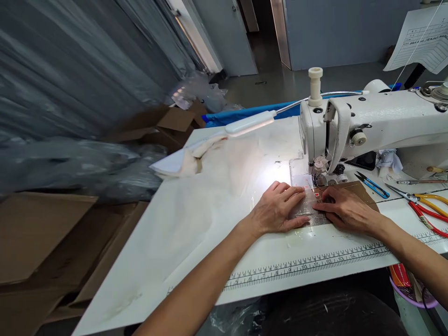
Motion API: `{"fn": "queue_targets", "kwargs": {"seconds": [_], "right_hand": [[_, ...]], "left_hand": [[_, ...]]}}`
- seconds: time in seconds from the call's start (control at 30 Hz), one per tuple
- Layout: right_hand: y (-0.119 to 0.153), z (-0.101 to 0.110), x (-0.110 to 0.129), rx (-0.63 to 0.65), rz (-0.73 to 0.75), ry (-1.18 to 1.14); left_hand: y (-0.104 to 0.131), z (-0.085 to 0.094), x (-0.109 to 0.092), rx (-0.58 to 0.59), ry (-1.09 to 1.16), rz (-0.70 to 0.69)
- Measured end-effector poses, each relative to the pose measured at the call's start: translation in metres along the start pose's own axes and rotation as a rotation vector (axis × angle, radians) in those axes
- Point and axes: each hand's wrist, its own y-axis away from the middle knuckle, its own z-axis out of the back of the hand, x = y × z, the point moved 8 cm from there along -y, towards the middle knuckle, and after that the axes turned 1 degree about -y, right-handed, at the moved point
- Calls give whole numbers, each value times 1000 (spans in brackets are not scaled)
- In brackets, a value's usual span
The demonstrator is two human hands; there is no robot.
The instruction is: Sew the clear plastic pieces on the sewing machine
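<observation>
A white sewing machine (395,121) stands on the right of the white table (182,219). Just in front of its needle area lies a thin, shiny, see-through piece (317,217). My left hand (280,207) rests on the left part of this piece, fingers spread and pointing right. On its right side, my right hand (345,207) has thumb and index finger close together at the piece; whatever is between them is too small to make out. A brown sheet (362,192) extends from under my right hand.
Blue snips (373,185), yellow-handled scissors (432,201) and a red-handled tool (425,219) lie right of my hands. A lamp (250,123) reaches over the table. A folded pale cloth (189,161) is at the back left edge. Cardboard boxes (45,233) stand left.
</observation>
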Motion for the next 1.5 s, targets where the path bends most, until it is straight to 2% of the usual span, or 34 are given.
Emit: {"fn": "queue_targets", "kwargs": {"seconds": [0.3,0.57,1.0,1.13,1.27,1.4,1.5], "right_hand": [[1,3,2,-61,43,-12],[1,0,-2,-34,9,-12],[0,-3,-5,-11,-28,-25],[1,-2,-4,-34,-10,-32],[2,-3,-4,-31,-8,-32],[2,-3,-4,-36,-8,-50],[1,-3,-9,-39,-59,-72]], "left_hand": [[3,1,0,-63,124,-9],[5,0,0,-68,122,1],[-6,-14,-2,58,-179,88],[-6,-16,-3,93,-184,78],[-5,-19,-3,185,-186,50],[-9,-19,3,266,-111,56],[-17,-20,10,281,-70,50]]}}
